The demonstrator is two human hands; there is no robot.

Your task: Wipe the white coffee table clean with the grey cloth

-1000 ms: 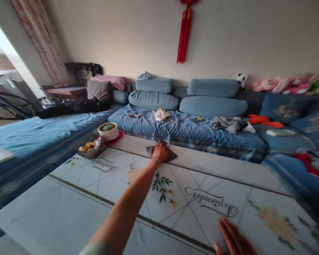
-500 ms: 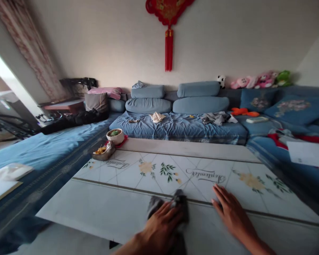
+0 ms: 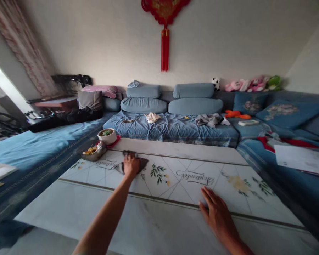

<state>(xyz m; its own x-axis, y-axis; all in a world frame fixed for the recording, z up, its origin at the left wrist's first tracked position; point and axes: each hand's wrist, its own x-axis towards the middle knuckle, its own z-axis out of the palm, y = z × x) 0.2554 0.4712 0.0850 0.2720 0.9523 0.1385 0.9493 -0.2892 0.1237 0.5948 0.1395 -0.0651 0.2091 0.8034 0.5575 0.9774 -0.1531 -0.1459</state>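
Two hands are working on the tabletop [image 3: 69, 209], the left hand [image 3: 131, 165] pressing a dark cloth [image 3: 143, 162] down, the right hand [image 3: 215, 212] resting open and spread.

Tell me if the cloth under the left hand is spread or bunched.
Spread: the dark cloth lies flat on the tabletop, its edges showing on both sides of the left hand.
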